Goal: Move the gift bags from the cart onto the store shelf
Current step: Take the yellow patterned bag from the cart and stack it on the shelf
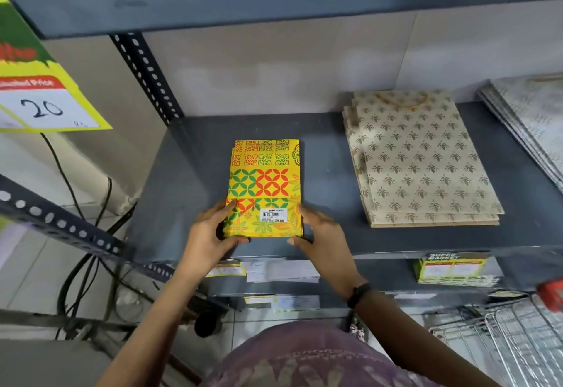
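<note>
A small stack of flat yellow gift bags [263, 179] with red and green patterns lies on the dark grey shelf [329, 173], a white price sticker near its front edge. My left hand [210, 231] grips the stack's near left corner, thumb on top. My right hand [320, 234] presses against the near right corner, fingers curled at its edge. The wire cart [505, 341] shows at the lower right; I see no bags in its visible part.
A stack of beige leaf-print gift bags [420, 161] lies to the right on the same shelf. More pale patterned bags [530, 118] sit at the far right. A perforated upright [146, 73] bounds the shelf's left. A yellow price sign [39, 94] hangs left. Cables [76, 264] run below.
</note>
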